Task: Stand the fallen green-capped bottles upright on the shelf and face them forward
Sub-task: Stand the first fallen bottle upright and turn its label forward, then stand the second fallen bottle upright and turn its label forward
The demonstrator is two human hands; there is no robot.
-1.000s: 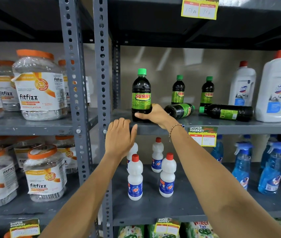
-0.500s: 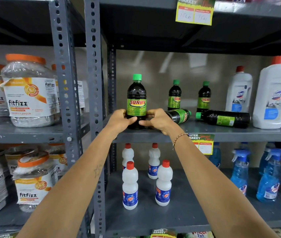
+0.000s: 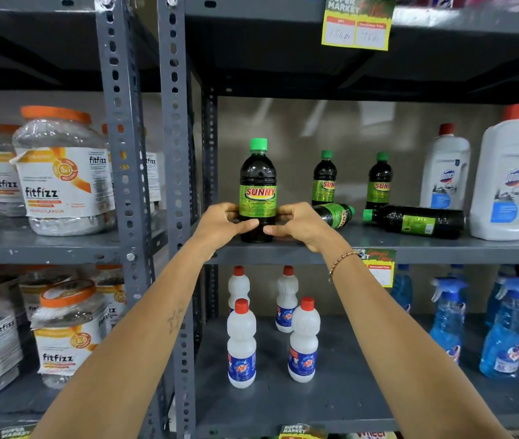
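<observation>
A dark green-capped Sunny bottle [image 3: 258,188] stands upright at the front left of the grey shelf [image 3: 442,247], its label facing me. My left hand [image 3: 220,224] and my right hand [image 3: 299,224] grip its lower part from either side. Two more Sunny bottles stand upright further back, one [image 3: 324,179] in the middle and one [image 3: 378,180] to its right, labels turned partly aside. Two bottles lie on their sides: a short-looking one [image 3: 335,213] just behind my right hand, and a long one [image 3: 416,220] with its cap pointing left.
Large white cleaner bottles [image 3: 505,182] stand at the shelf's right end. A perforated steel upright [image 3: 175,153] borders the left. Fitfizz jars [image 3: 61,172] fill the left bay. Small white red-capped bottles [image 3: 241,343] and blue spray bottles [image 3: 505,331] stand on the shelf below.
My left hand rose from the shelf post to the front bottle, so both hands now hold it. The camera has moved closer to the shelf.
</observation>
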